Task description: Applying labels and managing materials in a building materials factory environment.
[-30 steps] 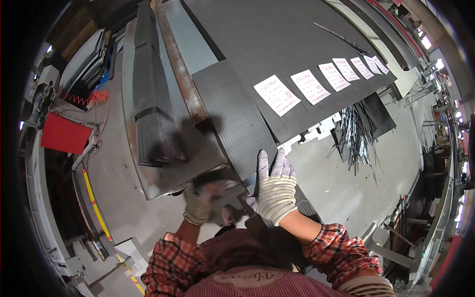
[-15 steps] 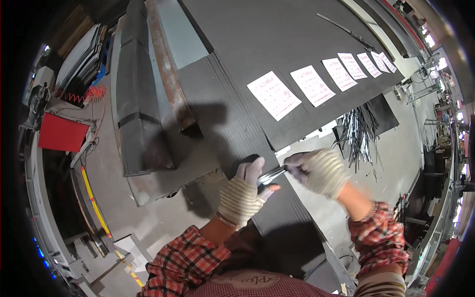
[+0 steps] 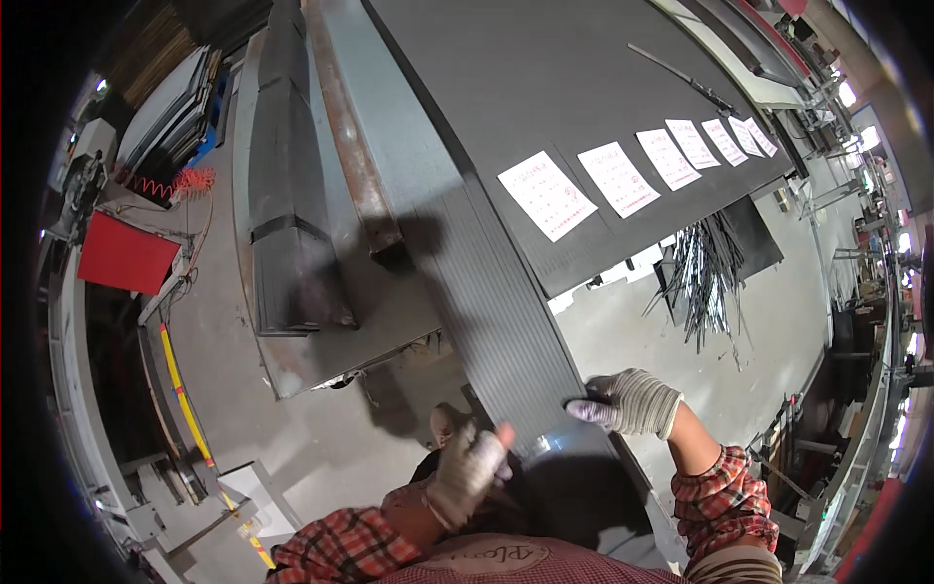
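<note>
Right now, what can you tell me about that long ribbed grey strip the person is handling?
The ribbed strip is long, dark grey, with fine lengthwise grooves, lying flat along the table's edge beside a larger dark sheet. The gloved right hand touches its near right edge; the gloved left hand hovers by its near end.

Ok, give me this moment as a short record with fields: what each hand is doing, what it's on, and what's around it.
left hand: gloved left hand, raised just off the near end of the ribbed sheet, holding nothing visible
right hand: gloved right hand, fingers gripping the sheet's right edge
held thing: long dark ribbed sheet, lying along the workbench
bench: dark flat panel with a row of white paper slips
floor: bundle of thin metal rods at right
</note>
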